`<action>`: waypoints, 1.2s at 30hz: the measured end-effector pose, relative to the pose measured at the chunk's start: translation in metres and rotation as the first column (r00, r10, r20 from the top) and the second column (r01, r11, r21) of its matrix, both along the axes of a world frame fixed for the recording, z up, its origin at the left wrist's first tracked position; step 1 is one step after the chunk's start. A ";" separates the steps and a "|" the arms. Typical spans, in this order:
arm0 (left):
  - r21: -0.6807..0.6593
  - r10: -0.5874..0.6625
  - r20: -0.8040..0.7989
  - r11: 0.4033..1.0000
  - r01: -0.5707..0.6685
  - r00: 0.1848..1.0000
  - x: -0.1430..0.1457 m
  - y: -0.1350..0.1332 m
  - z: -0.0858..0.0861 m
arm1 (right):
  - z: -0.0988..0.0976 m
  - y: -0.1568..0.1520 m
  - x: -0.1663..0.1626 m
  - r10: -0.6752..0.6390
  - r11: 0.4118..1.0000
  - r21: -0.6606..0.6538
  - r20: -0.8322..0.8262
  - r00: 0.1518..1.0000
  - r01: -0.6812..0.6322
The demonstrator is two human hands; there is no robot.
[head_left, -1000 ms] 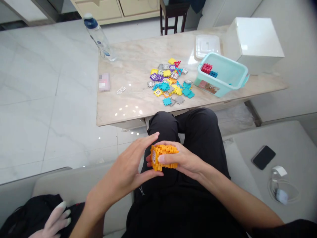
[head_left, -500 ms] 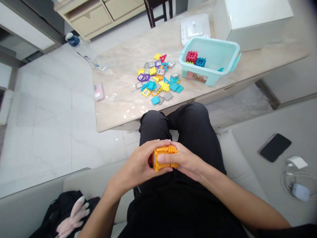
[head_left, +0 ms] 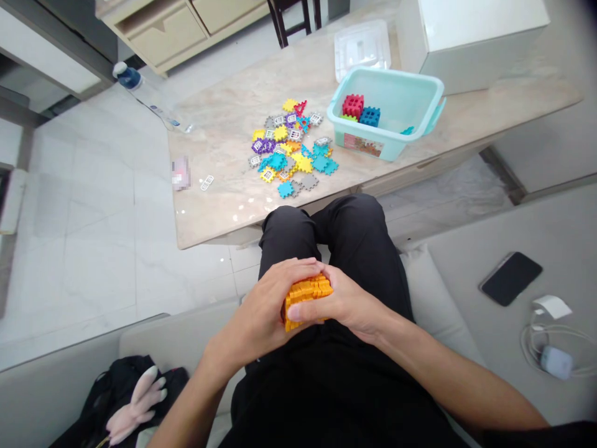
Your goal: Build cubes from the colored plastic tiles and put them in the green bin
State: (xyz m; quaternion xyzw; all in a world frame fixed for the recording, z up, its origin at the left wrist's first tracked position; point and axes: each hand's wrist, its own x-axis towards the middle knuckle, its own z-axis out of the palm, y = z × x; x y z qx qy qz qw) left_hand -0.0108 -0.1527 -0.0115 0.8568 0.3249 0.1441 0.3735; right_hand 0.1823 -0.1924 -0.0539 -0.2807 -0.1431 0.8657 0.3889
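Note:
Above my lap, an orange block of interlocking toothed plastic tiles (head_left: pixel 308 291) sits between both hands. My left hand (head_left: pixel 268 302) wraps around its left and far sides, fingers over the top edge. My right hand (head_left: pixel 342 302) grips it from the right, its thumb lying across the near face. Palms and fingers hide much of the block. Beyond my knees, a loose pile of toothed building tiles (head_left: pixel 303 163) in yellow, purple, turquoise, grey and red lies on the table (head_left: pixel 219 211). Some tiles carry white window pieces.
A turquoise tub (head_left: pixel 415 102) on the table holds a red cube (head_left: pixel 353 106) and a blue cube (head_left: pixel 370 116). Behind it are a clear lid (head_left: pixel 361 50) and a white box (head_left: pixel 476 56). A bottle (head_left: pixel 153 99) lies at the left. A phone (head_left: pixel 512 278) and charger (head_left: pixel 556 362) rest on the sofa.
The orange block has turned slightly in my hands, and my right thumb has shifted left and down along it. The camera view has moved a little.

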 end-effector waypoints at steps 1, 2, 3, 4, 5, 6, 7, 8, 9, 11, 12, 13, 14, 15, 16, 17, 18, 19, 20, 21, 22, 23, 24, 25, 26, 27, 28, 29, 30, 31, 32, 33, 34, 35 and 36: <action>0.003 0.006 0.044 1.000 -0.006 0.999 0.000 -0.001 -0.002 | 0.000 0.001 -0.001 0.023 1.000 0.013 -0.006 1.000 -0.023; 0.012 0.011 0.085 1.000 -0.012 0.996 -0.001 -0.002 -0.003 | 0.001 0.002 -0.002 0.045 0.999 0.019 -0.009 0.999 -0.044; 0.027 0.018 0.120 0.999 -0.022 0.993 -0.002 -0.002 -0.005 | 0.001 0.003 -0.004 0.061 0.998 0.017 -0.012 0.998 -0.061; 0.042 0.029 0.147 0.999 -0.035 0.989 -0.005 -0.003 -0.006 | 0.002 0.004 -0.006 0.073 0.997 0.007 -0.017 0.997 -0.073; 0.047 0.041 0.166 0.998 -0.049 0.985 -0.008 -0.004 -0.007 | 0.004 0.004 -0.010 0.079 0.997 -0.009 -0.024 0.997 -0.079; 0.043 0.054 0.178 0.997 -0.062 0.983 -0.012 -0.004 -0.008 | 0.005 0.005 -0.014 0.083 0.996 -0.030 -0.032 0.996 -0.084; 0.034 0.068 0.184 0.997 -0.075 0.981 -0.016 -0.005 -0.008 | 0.007 0.006 -0.018 0.084 0.995 -0.053 -0.038 0.996 -0.086; 0.025 0.082 0.183 0.996 -0.088 0.980 -0.021 -0.006 -0.008 | 0.010 0.006 -0.023 0.082 0.993 -0.078 -0.041 0.996 -0.085; 0.022 0.097 0.179 0.995 -0.102 0.979 -0.026 -0.007 -0.008 | 0.012 0.007 -0.027 0.077 0.991 -0.107 -0.038 0.996 -0.081; 0.030 0.122 0.189 0.991 -0.130 0.974 -0.037 -0.008 -0.010 | 0.015 0.008 -0.036 0.062 0.980 -0.185 -0.031 0.998 -0.067; 0.031 0.131 0.201 0.990 -0.140 0.971 -0.043 -0.009 -0.011 | 0.015 0.008 -0.040 0.053 0.972 -0.227 -0.037 0.998 -0.060; 0.024 0.139 0.213 0.989 -0.147 0.967 -0.049 -0.009 -0.012 | 0.016 0.009 -0.043 0.043 0.963 -0.266 -0.049 0.998 -0.054; 0.011 0.147 0.225 0.988 -0.154 0.963 -0.055 -0.010 -0.014 | 0.015 0.009 -0.047 0.034 0.954 -0.294 -0.064 0.997 -0.052; -0.004 0.157 0.235 0.987 -0.160 0.959 -0.061 -0.010 -0.015 | 0.015 0.010 -0.050 0.031 0.950 -0.307 -0.080 0.996 -0.055; -0.019 0.169 0.241 0.985 -0.169 0.956 -0.067 -0.011 -0.017 | 0.015 0.010 -0.054 0.036 0.951 -0.302 -0.093 0.995 -0.062; -0.031 0.184 0.248 0.983 -0.182 0.951 -0.072 -0.012 -0.019 | 0.014 0.010 -0.059 0.047 0.957 -0.282 -0.099 0.994 -0.073; -0.041 0.200 0.259 0.980 -0.196 0.945 -0.078 -0.012 -0.022 | 0.014 0.010 -0.064 0.062 0.963 -0.256 -0.098 0.993 -0.085; -0.050 0.213 0.272 0.977 -0.207 0.939 -0.083 -0.013 -0.024 | 0.014 0.009 -0.069 0.075 0.968 -0.232 -0.090 0.993 -0.094; -0.057 0.222 0.283 0.975 -0.214 0.933 -0.088 -0.014 -0.026 | 0.014 0.009 -0.076 0.083 0.972 -0.212 -0.077 0.994 -0.098; -0.059 0.225 0.296 0.974 -0.218 0.928 -0.092 -0.015 -0.029 | 0.013 0.008 -0.083 0.086 0.975 -0.200 -0.059 0.995 -0.096; -0.052 0.223 0.306 0.975 -0.218 0.925 -0.097 -0.016 -0.031 | 0.013 0.008 -0.090 0.084 0.976 -0.198 -0.036 0.996 -0.090; -0.038 0.215 0.310 0.976 -0.214 0.926 -0.101 -0.016 -0.033 | 0.013 0.008 -0.096 0.082 0.975 -0.208 -0.010 0.997 -0.083; -0.022 0.205 0.304 0.978 -0.208 0.931 -0.105 -0.016 -0.035 | 0.012 0.009 -0.103 0.082 0.970 -0.231 0.016 0.996 -0.076; -0.011 0.190 0.287 0.981 -0.195 0.939 -0.109 -0.016 -0.038 | 0.011 0.010 -0.109 0.085 0.961 -0.266 0.040 0.996 -0.071; -0.006 0.176 0.270 0.983 -0.181 0.947 -0.113 -0.016 -0.040 | 0.010 0.011 -0.115 0.089 0.950 -0.306 0.060 0.994 -0.067; -0.009 0.166 0.255 0.986 -0.169 0.953 -0.116 -0.016 -0.042 | 0.009 0.013 -0.120 0.089 0.938 -0.343 0.080 0.993 -0.056; -0.019 0.163 0.247 0.986 -0.163 0.955 -0.120 -0.016 -0.044 | 0.008 0.015 -0.124 0.086 0.930 -0.365 0.095 0.992 -0.045; -0.031 0.167 0.247 0.986 -0.164 0.955 -0.122 -0.016 -0.046 | 0.007 0.017 -0.128 0.084 0.926 -0.375 0.102 0.991 -0.040; -0.039 0.173 0.255 0.985 -0.169 0.951 -0.125 -0.016 -0.048 | 0.005 0.019 -0.132 0.080 0.926 -0.375 0.106 0.991 -0.034; -0.037 0.181 0.267 0.983 -0.178 0.947 -0.127 -0.016 -0.050 | 0.004 0.021 -0.136 0.074 0.927 -0.375 0.109 0.991 -0.028; -0.027 0.184 0.276 0.983 -0.184 0.943 -0.129 -0.015 -0.051 | 0.003 0.023 -0.139 0.069 0.924 -0.381 0.111 0.992 -0.021; -0.014 0.182 0.283 0.982 -0.186 0.941 -0.131 -0.015 -0.052 | 0.003 0.025 -0.142 0.066 0.919 -0.394 0.105 0.992 -0.020; -0.001 0.179 0.291 0.982 -0.187 0.940 -0.133 -0.014 -0.053 | 0.003 0.026 -0.144 0.068 0.913 -0.406 0.090 0.994 -0.025; 0.005 0.181 0.298 0.982 -0.191 0.937 -0.135 -0.014 -0.053 | 0.003 0.028 -0.146 0.074 0.911 -0.411 0.067 0.995 -0.040; 0.001 0.192 0.303 0.979 -0.202 0.933 -0.137 -0.013 -0.052 | 0.004 0.029 -0.146 0.089 0.913 -0.401 0.035 0.995 -0.067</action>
